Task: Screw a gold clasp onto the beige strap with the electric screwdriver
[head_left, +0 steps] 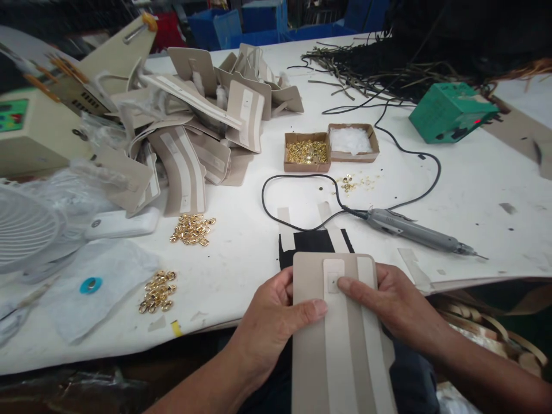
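A beige panel [310, 356] with pale lengthwise strips is held upright at the table's front edge. Near its top sits a small pale square patch [333, 282] with a dark dot. My left hand [276, 322] grips the panel's left side, thumb across its face and fingers behind. On the right side my right hand [397, 299] holds it too, its thumb tip on the small patch. Just behind the panel, a black pad [313, 241] is taped to the table. A grey electric screwdriver [414, 231] lies to the right, its bit pointing right.
Many similar panels [181, 167] are heaped at the left, near gold clasps [192, 230] and gold rings [158, 292]. Two small boxes [307, 168] hold gold pieces and white material. A black cable [302, 176] loops over the white table [241, 253]; a green box [452, 112] stands back right.
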{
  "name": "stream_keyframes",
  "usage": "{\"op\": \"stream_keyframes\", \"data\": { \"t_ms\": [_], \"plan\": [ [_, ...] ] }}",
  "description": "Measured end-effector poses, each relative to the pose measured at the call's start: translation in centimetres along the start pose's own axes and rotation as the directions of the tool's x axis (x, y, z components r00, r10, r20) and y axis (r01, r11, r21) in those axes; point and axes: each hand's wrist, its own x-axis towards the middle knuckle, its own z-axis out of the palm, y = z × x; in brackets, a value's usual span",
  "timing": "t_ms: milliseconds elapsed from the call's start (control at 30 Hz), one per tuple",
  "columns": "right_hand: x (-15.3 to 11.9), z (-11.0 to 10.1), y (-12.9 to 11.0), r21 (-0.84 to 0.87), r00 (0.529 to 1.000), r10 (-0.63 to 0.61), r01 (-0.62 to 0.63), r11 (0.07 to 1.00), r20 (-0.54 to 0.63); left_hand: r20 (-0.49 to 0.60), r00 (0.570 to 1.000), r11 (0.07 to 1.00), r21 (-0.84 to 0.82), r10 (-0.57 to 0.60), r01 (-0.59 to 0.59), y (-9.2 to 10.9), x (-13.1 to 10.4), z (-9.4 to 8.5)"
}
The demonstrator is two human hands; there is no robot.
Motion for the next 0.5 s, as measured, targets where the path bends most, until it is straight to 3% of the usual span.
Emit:
{"op": "stream_keyframes", "data": {
  "t_ms": [67, 167, 267, 367, 433, 500],
  "plan": [
    [-0.9, 1.4, 1.0, 0.177, 0.998, 0.009, 0.002, 0.984, -0.059, -0.023, 1.000, 0.997, 0.083, -0.002, 0.004, -0.4, -0.9, 0.0],
    [-2.1, 3.4, 2.5, 0.286, 0.999, -0.001, 0.012, 0.958, -0.040, -0.082, 0.997, 0.928, 0.373, 0.006, 0.026, 0.0, -2.3, -0.8],
    [-2.8, 4.2, 3.0, 0.228, 0.988, -0.062, 0.029, 0.973, 0.139, -0.002, 0.998, 0.816, 0.576, -0.055, 0.046, 1.9, -3.9, -1.6],
    [-2.9, 3.9, 2.4, 0.147, 0.944, -0.109, 0.065, 0.987, 0.311, 0.116, 0.988, 0.653, 0.757, -0.100, -0.023, 4.5, -4.9, -1.4],
    [-2.7, 3.4, 1.6, 0.106, 0.928, -0.126, 0.095, 0.990, 0.350, 0.150, 0.980, 0.530, 0.846, -0.130, -0.059, 5.8, -4.8, -0.9],
    [-2.4, 3.0, 0.8, 0.032, 0.931, -0.125, 0.121, 0.992, 0.343, 0.149, 0.977, 0.473, 0.879, -0.156, -0.059, 6.3, -4.1, -0.5]
  ]
}}
